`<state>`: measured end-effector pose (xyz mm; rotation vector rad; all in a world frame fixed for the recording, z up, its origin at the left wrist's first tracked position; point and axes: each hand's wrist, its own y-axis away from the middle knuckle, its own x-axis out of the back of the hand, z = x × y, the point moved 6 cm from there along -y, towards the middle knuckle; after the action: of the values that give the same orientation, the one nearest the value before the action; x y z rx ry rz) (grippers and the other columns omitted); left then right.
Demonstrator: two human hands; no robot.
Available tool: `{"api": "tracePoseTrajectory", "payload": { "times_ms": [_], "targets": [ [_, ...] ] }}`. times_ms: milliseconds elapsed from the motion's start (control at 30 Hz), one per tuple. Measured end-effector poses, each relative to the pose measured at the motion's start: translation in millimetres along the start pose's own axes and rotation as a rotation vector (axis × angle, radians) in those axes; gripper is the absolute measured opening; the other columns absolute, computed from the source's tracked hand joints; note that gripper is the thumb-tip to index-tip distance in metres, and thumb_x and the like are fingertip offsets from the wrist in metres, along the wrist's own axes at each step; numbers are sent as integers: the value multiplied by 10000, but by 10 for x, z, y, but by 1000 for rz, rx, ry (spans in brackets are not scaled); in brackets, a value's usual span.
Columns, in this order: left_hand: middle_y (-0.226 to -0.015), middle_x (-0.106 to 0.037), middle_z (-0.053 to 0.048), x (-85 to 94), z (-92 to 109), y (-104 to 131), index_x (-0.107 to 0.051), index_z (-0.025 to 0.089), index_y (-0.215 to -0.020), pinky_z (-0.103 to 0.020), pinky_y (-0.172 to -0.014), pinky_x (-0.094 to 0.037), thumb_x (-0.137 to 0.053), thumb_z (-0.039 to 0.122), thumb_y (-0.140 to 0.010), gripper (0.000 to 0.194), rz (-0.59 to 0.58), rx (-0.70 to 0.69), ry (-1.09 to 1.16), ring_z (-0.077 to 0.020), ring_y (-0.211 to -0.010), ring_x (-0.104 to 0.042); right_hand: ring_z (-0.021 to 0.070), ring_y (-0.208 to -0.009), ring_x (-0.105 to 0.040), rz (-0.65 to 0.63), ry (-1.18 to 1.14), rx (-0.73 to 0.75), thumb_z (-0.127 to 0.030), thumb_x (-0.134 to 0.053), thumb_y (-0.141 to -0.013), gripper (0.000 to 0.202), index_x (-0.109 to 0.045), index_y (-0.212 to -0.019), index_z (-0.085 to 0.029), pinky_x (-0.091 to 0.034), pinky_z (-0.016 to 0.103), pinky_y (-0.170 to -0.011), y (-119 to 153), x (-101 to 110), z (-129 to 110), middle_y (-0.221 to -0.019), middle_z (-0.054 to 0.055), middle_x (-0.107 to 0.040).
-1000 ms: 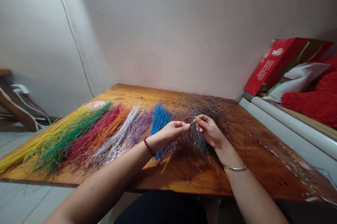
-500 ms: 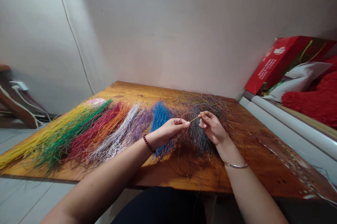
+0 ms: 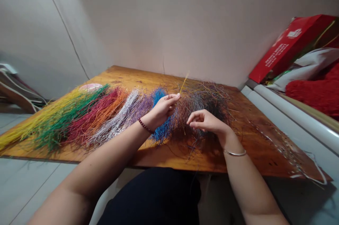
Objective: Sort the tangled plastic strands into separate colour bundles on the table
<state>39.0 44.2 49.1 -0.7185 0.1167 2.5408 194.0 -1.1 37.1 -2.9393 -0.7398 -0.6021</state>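
Between the thumb and index finger of my left hand (image 3: 168,107), a few thin yellow strands (image 3: 184,83) are pinched and stick up past the fingertips. My right hand (image 3: 208,122) hovers to the right with its fingers bent inward and the thumb close to the index finger; whether a fine strand is in it is too small to see. Behind and below it lies a tangled grey and mixed-colour pile of strands (image 3: 197,101). Under the left hand is a blue bundle (image 3: 162,131), with a purple bundle (image 3: 141,108) beside it.
White (image 3: 127,105), orange (image 3: 109,112), red (image 3: 92,115), green (image 3: 69,121) and yellow (image 3: 34,126) bundles lie leftward across the wooden table (image 3: 143,156). A pinkish round item (image 3: 90,86) sits behind them. At right stand a red box (image 3: 286,48) and red fluffy material (image 3: 312,96).
The right hand has let go of the yellow strands and moved down, its fingers curling. My left hand has kept the strands, which now point upward. The view has tilted slightly downward.
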Motion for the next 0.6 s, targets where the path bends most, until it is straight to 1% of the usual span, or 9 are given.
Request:
{"api": "tracePoseTrajectory", "payload": {
  "times_ms": [67, 133, 267, 333, 433, 533, 600],
  "targets": [
    [-580, -278, 89, -1, 25, -6, -479, 166, -750, -199, -385, -79, -761, 314, -736, 319, -7, -12, 31, -21, -419, -186, 91, -501, -506, -131, 101, -15, -408, -763, -723, 257, -738, -827, -174, -347, 197, -437, 15, -119, 5, -607, 14, -641],
    [-582, -276, 90, -3, 34, -9, -473, 168, -759, -195, -380, -77, -748, 293, -750, 302, -11, -13, 44, -20, -416, -186, 98, -521, -514, -234, 169, -29, -415, -758, -722, 264, -750, -821, -171, -371, 206, -472, 28, -203, 25, -609, 19, -642],
    [-582, -271, 90, 1, 43, -6, -469, 172, -769, -194, -376, -73, -738, 284, -758, 292, 4, -14, 33, -22, -412, -185, 108, -533, -522, -377, 248, -112, -472, -730, -730, 336, -763, -836, -155, -374, 212, -483, 58, -290, 102, -628, 37, -656],
    [-576, -262, 92, -1, 45, 0, -464, 174, -759, -194, -376, -74, -740, 298, -756, 302, 11, -15, 23, -24, -411, -185, 104, -537, -520, -434, 276, -151, -497, -733, -718, 384, -765, -852, -139, -366, 206, -485, 72, -324, 132, -629, 39, -654],
    [-571, -255, 93, -6, 44, 3, -465, 175, -745, -194, -377, -81, -746, 315, -751, 314, 15, -16, 13, -26, -412, -192, 88, -523, -484, -501, 325, -173, -524, -749, -691, 439, -763, -854, -118, -336, 199, -475, 81, -378, 157, -603, 25, -626],
    [-573, -264, 91, -7, 40, -1, -467, 174, -733, -197, -376, -88, -750, 320, -747, 318, 13, -16, 7, -26, -412, -201, 83, -511, -466, -530, 368, -191, -550, -745, -685, 458, -759, -836, -117, -317, 199, -464, 82, -416, 183, -590, 17, -612],
    [-572, -270, 90, -6, 38, -6, -469, 175, -733, -198, -376, -90, -749, 320, -748, 316, 11, -17, 5, -27, -413, -203, 86, -514, -474, -525, 377, -198, -554, -741, -687, 455, -751, -827, -120, -323, 200, -469, 82, -420, 191, -594, 17, -613]
  ]
}}
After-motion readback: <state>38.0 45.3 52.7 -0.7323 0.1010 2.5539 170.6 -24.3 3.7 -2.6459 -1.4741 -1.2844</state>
